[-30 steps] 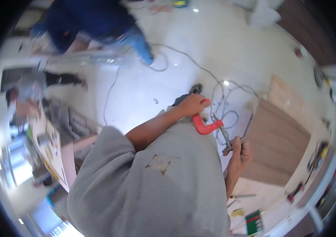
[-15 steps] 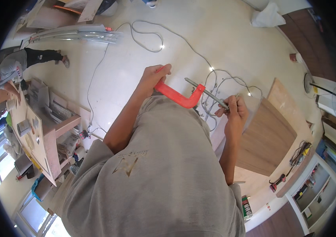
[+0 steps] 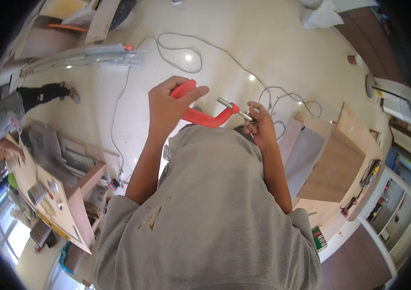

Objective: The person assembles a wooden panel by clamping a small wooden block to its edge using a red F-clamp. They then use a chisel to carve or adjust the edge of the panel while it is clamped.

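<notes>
A red C-clamp [image 3: 206, 118] is held in the air in front of my body, its frame lying sideways. My left hand [image 3: 168, 104] is closed round the end of the frame opposite the screw, with the thumb stretched along it. A steel screw [image 3: 225, 102] runs through the other arm of the clamp, its tip pointing toward my left hand. The fingers of my right hand [image 3: 259, 124] pinch the outer end of that screw, near its handle, which they partly hide.
Grey cable [image 3: 225, 47] loops over the pale floor ahead. A wood-grain cabinet panel [image 3: 337, 166] stands at right, with a red power tool [image 3: 348, 207] beside it. On the left are a worktable [image 3: 60, 212] and a person in grey [image 3: 3, 116]. Long metal strips [image 3: 80, 59] lie at far left.
Both hands and the clamp have shifted left. The clamp has turned in my left hand, and less of the screw shows between the clamp's arm and my right hand.
</notes>
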A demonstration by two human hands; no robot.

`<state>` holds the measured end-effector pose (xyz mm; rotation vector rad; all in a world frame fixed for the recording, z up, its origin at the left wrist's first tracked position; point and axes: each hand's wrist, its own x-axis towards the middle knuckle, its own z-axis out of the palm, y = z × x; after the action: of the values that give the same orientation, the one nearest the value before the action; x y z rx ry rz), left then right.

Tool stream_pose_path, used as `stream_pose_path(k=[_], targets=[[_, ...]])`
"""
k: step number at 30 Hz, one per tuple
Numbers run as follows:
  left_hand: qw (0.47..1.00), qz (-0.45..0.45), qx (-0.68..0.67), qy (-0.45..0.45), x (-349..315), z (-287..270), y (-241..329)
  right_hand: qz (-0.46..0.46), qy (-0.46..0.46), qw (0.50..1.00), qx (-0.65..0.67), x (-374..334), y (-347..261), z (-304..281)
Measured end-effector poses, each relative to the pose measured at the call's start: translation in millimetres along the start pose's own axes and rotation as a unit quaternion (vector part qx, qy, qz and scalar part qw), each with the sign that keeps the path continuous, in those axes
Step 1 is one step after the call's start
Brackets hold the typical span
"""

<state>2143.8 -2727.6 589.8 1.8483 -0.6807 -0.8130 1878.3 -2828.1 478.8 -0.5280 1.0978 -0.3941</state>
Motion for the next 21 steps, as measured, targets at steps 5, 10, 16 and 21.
stream_pose_path(k=[5, 10, 16, 21], targets=[[0.993, 0.010, 0.008, -0.120, 11, 6, 43, 0.025, -0.012, 0.999, 0.042, 10, 4, 9], [0.973, 0.040, -0.035, -0.226, 18, 37, 63, -0.007, -0.004, 0.992, 0.124, 20, -5, -7], [0.968, 0.004, -0.055, -0.243, 14, 110, 112, 0.003, -0.016, 0.972, 0.233, 21, -20, -54], [0.958, 0.100, 0.009, -0.268, 8, 183, 131, -0.021, -0.031, 0.964, 0.263, 25, -37, -95]])
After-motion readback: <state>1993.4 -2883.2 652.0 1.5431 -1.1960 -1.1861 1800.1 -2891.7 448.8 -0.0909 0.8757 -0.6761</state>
